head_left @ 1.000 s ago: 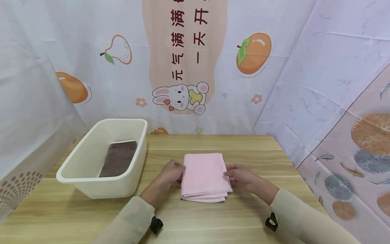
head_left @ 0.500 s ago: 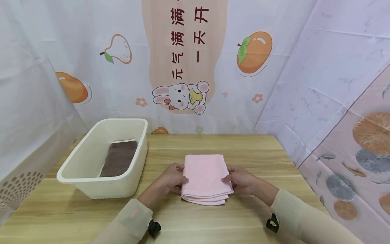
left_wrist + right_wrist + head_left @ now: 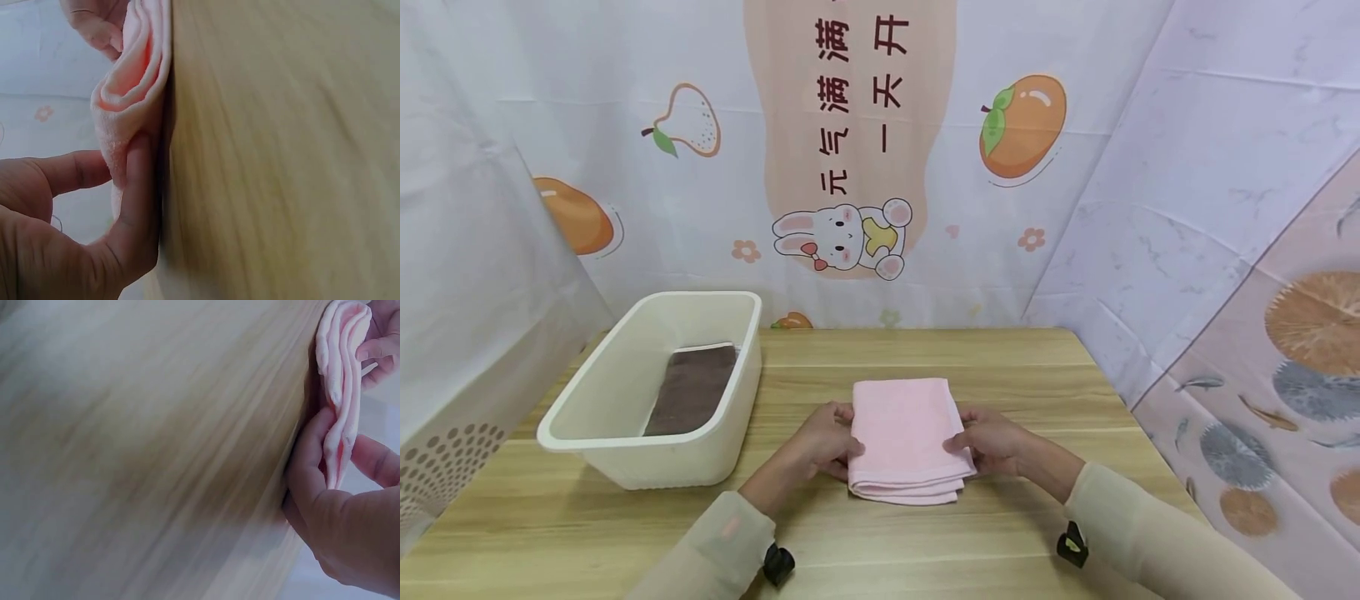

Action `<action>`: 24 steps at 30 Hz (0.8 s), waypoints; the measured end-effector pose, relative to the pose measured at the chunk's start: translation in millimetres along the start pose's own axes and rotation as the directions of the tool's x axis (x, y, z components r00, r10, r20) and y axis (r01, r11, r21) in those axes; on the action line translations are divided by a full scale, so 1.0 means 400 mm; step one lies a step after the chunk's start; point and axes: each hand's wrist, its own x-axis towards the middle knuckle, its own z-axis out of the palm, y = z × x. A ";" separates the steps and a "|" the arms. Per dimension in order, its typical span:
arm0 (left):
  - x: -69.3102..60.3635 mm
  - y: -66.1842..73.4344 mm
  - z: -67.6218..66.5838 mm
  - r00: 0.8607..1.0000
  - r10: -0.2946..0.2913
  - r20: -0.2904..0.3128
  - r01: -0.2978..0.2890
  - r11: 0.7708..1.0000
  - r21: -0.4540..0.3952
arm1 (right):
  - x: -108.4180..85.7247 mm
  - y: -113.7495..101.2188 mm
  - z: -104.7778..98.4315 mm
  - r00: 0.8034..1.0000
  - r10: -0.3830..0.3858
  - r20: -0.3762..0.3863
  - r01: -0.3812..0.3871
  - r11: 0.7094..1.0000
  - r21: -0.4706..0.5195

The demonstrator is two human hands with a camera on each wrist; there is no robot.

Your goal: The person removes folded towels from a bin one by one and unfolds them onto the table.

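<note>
A folded pink towel [image 3: 906, 433] lies on the wooden table, its layered edges facing me. My left hand [image 3: 822, 442] pinches its left side, thumb on top and fingers tucked beneath, as the left wrist view shows on the towel [image 3: 125, 112]. On the opposite side my right hand [image 3: 996, 442] pinches the right edge the same way, with the thumb over the pink cloth. In the right wrist view, fingers of the right hand [image 3: 350, 512] go under the stacked layers. The fingertips under the towel are partly hidden.
A white plastic basin [image 3: 647, 458] stands on the left of the table, with a folded brown towel [image 3: 694, 390] inside. The wooden table [image 3: 880, 550] ends at a printed curtain [image 3: 985, 250] behind, and more curtains hang at both sides.
Both thumbs have come onto the top of the pink towel, and the hands now pinch its sides. The towel has barely shifted. The basin has stayed put.
</note>
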 end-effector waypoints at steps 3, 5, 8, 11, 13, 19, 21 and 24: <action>0.001 0.002 -0.003 0.998 0.047 -0.038 -0.044 0.997 0.068 | 0.002 -0.006 0.000 1.000 0.003 -0.025 -0.004 0.999 -0.044; 0.004 0.007 -0.009 0.989 0.114 -0.089 -0.098 0.981 0.168 | 0.006 -0.010 -0.001 0.999 -0.006 -0.040 0.003 0.997 -0.072; 0.012 0.021 -0.015 0.963 0.230 -0.143 -0.176 0.933 0.313 | 0.015 -0.017 -0.009 0.999 -0.021 -0.046 0.016 0.993 -0.121; 0.021 0.036 -0.014 0.943 0.299 -0.143 -0.220 0.889 0.402 | 0.026 -0.021 -0.022 0.999 -0.028 -0.046 0.020 0.988 -0.156; 0.027 0.042 -0.011 0.941 0.314 -0.127 -0.236 0.878 0.417 | 0.032 -0.019 -0.030 0.999 -0.024 -0.043 0.017 0.986 -0.163; 0.043 0.038 0.003 0.963 0.247 -0.110 -0.195 0.917 0.347 | 0.033 -0.017 -0.034 0.999 -0.021 -0.025 0.018 0.990 -0.142; 0.048 0.033 0.009 0.968 0.225 -0.111 -0.179 0.929 0.323 | 0.032 -0.019 -0.034 1.000 -0.020 -0.018 0.018 0.991 -0.136; 0.052 0.032 0.019 0.972 0.211 -0.101 -0.172 0.938 0.301 | 0.030 -0.020 -0.035 1.000 -0.017 -0.017 0.015 0.991 -0.131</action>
